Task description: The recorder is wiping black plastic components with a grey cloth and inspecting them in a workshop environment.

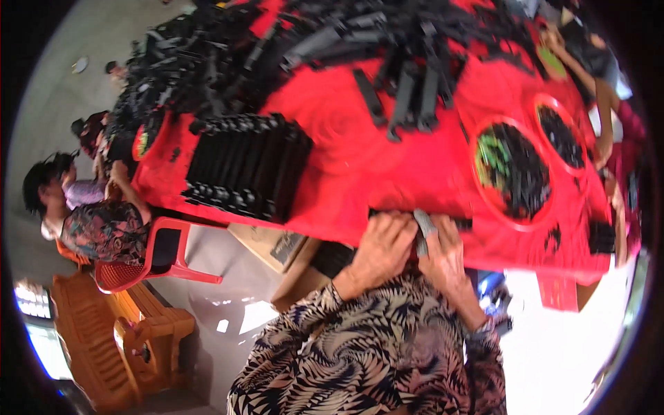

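At the near edge of the red-covered table [346,180], my left hand [384,242] is closed, fingers bent over a long black plastic part [460,223]. Close beside it, my right hand [443,257] is closed on the same part, whose right end sticks out past the fingers. A grey covering wraps one finger of the right hand. The middle of the part is hidden under both hands. To their left stands a neat stack of black bar-shaped parts [242,162]. A red-rimmed basket [477,181] of black and green small pieces lies to the right.
Loose black parts [408,90] are heaped across the far side. A second basket [584,149] sits farther right, near another person's arms [605,117]. People [97,221] sit at the left beside a red chair [162,256]. Cardboard boxes [266,245] stand below the table edge.
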Tool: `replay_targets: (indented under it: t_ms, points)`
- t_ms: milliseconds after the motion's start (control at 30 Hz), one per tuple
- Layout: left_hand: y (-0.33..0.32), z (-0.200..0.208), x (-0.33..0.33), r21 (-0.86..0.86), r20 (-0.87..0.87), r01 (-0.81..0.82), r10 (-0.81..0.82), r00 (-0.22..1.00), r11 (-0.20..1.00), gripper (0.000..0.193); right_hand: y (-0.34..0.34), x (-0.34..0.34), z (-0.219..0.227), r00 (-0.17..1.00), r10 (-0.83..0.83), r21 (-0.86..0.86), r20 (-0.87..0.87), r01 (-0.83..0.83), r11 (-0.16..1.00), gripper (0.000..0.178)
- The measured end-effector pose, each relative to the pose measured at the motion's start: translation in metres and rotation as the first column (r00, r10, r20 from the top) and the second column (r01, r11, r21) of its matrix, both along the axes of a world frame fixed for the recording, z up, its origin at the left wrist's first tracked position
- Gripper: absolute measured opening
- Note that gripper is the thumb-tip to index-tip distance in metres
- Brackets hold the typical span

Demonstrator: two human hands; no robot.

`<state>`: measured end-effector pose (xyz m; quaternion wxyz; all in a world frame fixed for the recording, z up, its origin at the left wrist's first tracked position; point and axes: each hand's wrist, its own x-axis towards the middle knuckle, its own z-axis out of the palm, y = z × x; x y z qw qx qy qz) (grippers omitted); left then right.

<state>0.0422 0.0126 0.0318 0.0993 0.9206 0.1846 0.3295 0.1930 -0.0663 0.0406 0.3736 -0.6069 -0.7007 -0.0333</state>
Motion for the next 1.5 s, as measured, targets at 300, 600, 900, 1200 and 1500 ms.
replay_targets:
  t_ms: [300,600,900,1200,1500]
  points:
    - [0.0,-0.005,-0.001,-0.111,0.07,-0.028,0.036,0.997,0.993,0.048,0.003,-0.007,0.009,1.0,-0.017,-0.028,0.026,0.018,0.999,0.06]
    - [0.004,-0.005,0.004,-0.114,0.09,0.006,0.004,0.996,0.994,0.047,0.004,-0.001,0.019,0.994,-0.024,-0.073,0.11,0.032,0.997,0.057]
    - [0.005,-0.004,0.005,-0.061,0.106,0.045,-0.038,0.994,0.997,0.038,-0.002,0.001,0.019,0.994,-0.038,-0.083,0.104,0.047,0.995,0.053]
    - [0.011,-0.009,0.003,-0.085,0.071,0.147,-0.141,0.987,0.985,0.045,-0.005,0.006,0.004,0.995,-0.039,-0.05,-0.088,0.035,0.998,0.047]
    - [0.014,-0.016,0.004,-0.106,0.047,0.161,-0.156,0.987,0.981,0.048,0.0,0.008,-0.003,0.998,-0.023,0.0,-0.065,0.023,1.0,0.044]
